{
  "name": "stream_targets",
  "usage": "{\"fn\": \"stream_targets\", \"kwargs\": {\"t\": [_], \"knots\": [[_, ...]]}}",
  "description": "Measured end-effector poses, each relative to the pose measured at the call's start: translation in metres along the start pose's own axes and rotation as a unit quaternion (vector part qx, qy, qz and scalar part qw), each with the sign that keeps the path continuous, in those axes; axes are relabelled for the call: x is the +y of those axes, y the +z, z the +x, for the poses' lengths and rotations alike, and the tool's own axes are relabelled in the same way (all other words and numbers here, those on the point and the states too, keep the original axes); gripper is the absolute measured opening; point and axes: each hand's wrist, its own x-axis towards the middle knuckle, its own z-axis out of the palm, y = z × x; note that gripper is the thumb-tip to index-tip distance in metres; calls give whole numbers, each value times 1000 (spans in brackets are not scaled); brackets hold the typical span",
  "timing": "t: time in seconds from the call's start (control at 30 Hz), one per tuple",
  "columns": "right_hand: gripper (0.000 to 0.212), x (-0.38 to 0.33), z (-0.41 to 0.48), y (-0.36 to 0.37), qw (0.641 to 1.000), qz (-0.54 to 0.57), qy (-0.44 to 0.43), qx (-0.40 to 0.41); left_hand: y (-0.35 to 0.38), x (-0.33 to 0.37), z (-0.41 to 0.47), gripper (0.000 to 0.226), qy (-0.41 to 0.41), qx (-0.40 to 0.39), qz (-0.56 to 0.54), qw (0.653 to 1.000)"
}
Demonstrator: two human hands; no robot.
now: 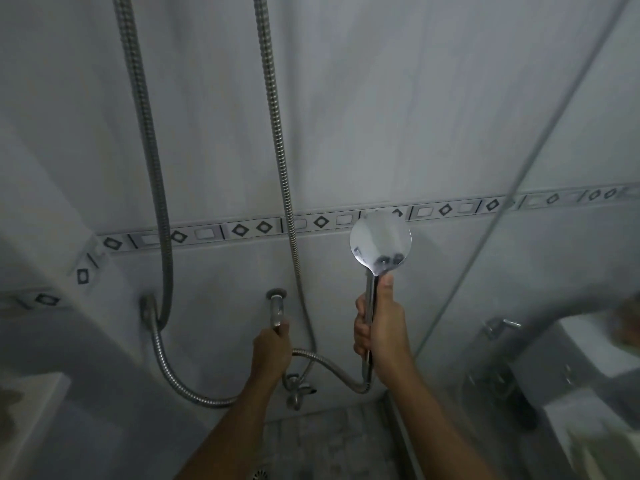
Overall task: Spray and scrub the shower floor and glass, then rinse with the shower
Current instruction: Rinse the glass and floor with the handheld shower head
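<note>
shower stall, dim light. back wall (381, 116) in large pale grey tiles, smooth, faint sheen. a narrow border strip (239, 230) of dark diamonds and pale squares runs across it and turns the corner at left. floor (329, 441) of small mottled grey mosaic tiles shows at the bottom edge, with a round perforated drain (259, 475) partly in view. clear glass panel (554, 237) closes the right side; through it, blurred, a white basin (588, 341) and a chrome tap (500, 325).

two ribbed metal hoses hang down the wall: left hose (149, 133) loops low behind the left forearm, second hose (273, 98) drops toward a chrome mixer valve (298, 389) low on the wall.

right hand (381, 330) wraps the slim chrome handle of the shower head (380, 242), thumb pressed up along the stem; round flat polished disc held upright, near the wall at border height. left hand (272, 351) has its fingers curled round the lower end of a chrome fitting (277, 306), possibly a tap lever, that springs from a round wall flange. the two hands are apart, the second hose between them.
</note>
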Motion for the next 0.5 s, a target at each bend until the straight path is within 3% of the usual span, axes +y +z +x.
{"fn": "stream_targets", "kwargs": {"t": [0.5], "knots": [[70,4,0,1,1000,-11,-3,16,-14,-6,4,57,-1,-71,-72,995]]}}
